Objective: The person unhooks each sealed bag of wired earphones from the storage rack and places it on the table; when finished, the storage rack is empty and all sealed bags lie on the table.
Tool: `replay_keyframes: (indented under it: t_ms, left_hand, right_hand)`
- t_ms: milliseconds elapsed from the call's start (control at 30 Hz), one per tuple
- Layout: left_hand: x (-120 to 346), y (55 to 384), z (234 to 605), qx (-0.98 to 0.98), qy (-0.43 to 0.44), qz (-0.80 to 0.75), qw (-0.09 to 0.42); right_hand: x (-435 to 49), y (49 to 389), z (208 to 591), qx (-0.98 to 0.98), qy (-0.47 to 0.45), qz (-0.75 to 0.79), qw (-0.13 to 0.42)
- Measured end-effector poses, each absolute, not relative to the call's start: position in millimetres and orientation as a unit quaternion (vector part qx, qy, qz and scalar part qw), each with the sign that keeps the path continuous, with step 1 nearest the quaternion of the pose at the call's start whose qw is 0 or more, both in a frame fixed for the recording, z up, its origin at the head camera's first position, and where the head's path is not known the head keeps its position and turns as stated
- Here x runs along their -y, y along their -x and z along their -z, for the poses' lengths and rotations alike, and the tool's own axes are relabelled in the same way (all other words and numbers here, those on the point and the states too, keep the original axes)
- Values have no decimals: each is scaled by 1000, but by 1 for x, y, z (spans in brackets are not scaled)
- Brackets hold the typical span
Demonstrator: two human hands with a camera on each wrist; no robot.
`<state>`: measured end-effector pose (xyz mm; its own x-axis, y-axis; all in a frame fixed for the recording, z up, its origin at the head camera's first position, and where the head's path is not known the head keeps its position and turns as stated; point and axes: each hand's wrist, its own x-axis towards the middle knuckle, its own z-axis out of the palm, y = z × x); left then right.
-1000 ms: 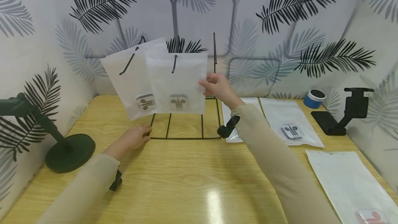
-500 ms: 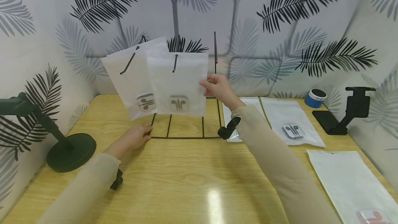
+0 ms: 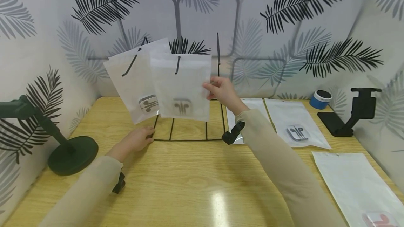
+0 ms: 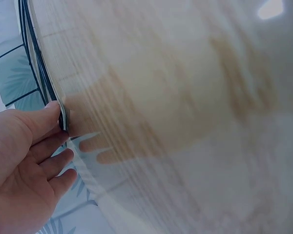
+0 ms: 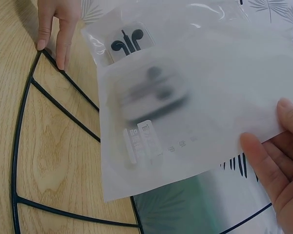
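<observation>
A white pouch (image 3: pixel 189 80) with earphones in a clear case showing through it hangs from a hook of a black wire display rack (image 3: pixel 189 140). My right hand (image 3: pixel 222 89) pinches this pouch's right edge between thumb and fingers. Behind it on the left, a second white pouch (image 3: pixel 134 90) hangs tilted on another hook, dark earphones visible inside. At the rack's front left base corner is my left hand (image 3: pixel 137 138); in the left wrist view its thumb and forefinger pinch the thin black bars. Much of the rack's upright part is hidden behind the pouches.
Flat pouches lie to the right: one (image 3: pixel 231 122) partly behind my right forearm, another pouch (image 3: pixel 284 115) beside it, and a pouch with red earphones (image 3: pixel 350 178) nearer. A blue jar (image 3: pixel 320 100), a black phone stand (image 3: pixel 359 108) and a green lamp (image 3: pixel 72 155) stand around.
My right hand has dipped slightly, and the front pouch's lower edge has dropped a little lower in view. The left hand stays at the rack's corner.
</observation>
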<state>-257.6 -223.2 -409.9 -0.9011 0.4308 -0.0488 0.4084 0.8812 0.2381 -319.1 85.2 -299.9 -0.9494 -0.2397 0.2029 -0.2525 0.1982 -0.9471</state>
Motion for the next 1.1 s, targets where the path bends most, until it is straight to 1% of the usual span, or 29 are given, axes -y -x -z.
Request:
replay_keyframes:
  t_ms: [367, 667, 1100]
  left_hand:
    - [222, 255, 406, -969, -215, -111, 50]
    - [221, 252, 405, -969, -212, -117, 51]
    - [222, 255, 407, -969, -209, -118, 54]
  right_hand:
    - [-85, 316, 300, 766, -163, -622, 16]
    - [-89, 312, 301, 761, -183, -623, 17]
    - [-90, 307, 300, 743, -188, -642, 10]
